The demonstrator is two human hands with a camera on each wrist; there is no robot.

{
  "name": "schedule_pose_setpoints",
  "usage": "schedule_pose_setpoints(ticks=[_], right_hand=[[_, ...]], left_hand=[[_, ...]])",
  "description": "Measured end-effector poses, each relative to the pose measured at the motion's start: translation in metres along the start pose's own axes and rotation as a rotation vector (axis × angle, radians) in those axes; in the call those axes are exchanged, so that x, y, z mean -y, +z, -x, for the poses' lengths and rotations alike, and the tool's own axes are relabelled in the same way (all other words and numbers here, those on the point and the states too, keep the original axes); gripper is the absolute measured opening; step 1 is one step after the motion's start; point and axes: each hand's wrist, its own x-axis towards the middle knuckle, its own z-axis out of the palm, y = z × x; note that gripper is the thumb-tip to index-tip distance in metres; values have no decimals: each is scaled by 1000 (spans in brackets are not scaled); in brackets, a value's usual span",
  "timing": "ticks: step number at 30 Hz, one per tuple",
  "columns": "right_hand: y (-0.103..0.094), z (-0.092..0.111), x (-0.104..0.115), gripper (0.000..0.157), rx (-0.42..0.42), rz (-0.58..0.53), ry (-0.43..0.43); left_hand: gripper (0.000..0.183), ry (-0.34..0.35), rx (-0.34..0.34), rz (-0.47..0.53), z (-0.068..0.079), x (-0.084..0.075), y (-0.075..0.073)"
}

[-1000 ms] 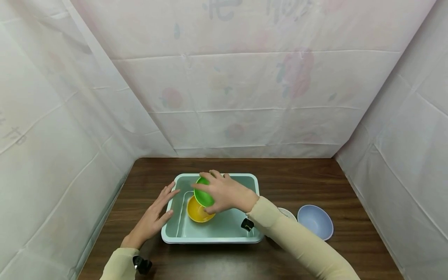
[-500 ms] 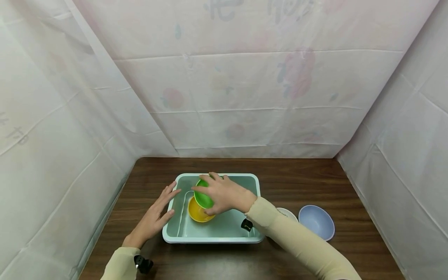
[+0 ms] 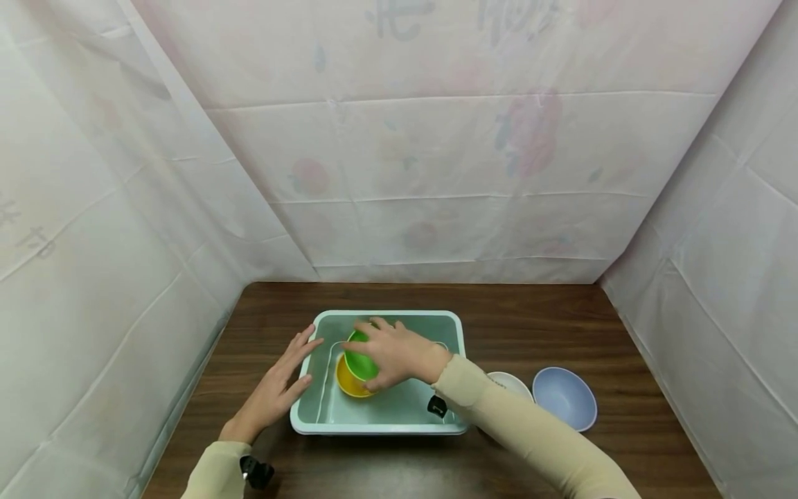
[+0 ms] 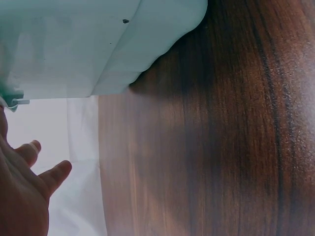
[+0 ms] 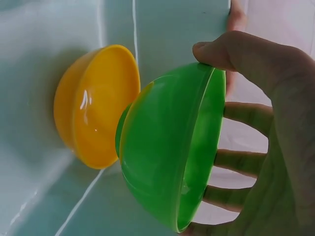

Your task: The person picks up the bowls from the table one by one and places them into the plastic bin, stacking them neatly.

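My right hand [image 3: 399,355] holds a green bowl [image 3: 360,360] by its rim, thumb on one side and fingers on the other. Just below it, a yellow bowl [image 3: 350,384] sits in a pale green plastic basin [image 3: 380,429]. In the right wrist view the foot of the green bowl [image 5: 160,147] overlaps the rim of the yellow bowl [image 5: 101,108]. My left hand [image 3: 274,389] has its fingers spread at the basin's left rim. The left wrist view shows that hand [image 4: 24,182] beside the basin's outer wall [image 4: 64,49].
Right of the basin, a white bowl [image 3: 510,382], partly hidden by the right sleeve, stands beside a blue bowl [image 3: 566,398]. All rest on a dark wooden table [image 3: 530,319]. Whitish sheets [image 3: 405,229] hang behind and along both sides.
The right hand has lowered slightly with the green bowl, which covers more of the yellow bowl. My left hand stays at the basin's left rim.
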Motion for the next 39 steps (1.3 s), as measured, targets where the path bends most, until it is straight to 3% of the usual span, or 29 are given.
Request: schedule_pose_setpoints(ticks=[12,19,28,39], right_hand=[[11,-10,11,76,41,48,-16],[19,-19,9,76,28,59,-40],[27,-27,6,77,73,15,-13],[35,-35,10,75,86,34,-17]], left_hand=[[69,-69,33,-3,0,-1,-2],[70,-33,20,12,-1,-1,0],[68,-82,35,-11,0,-2,-2],[69,-52,25,-22,0,-2,-2]])
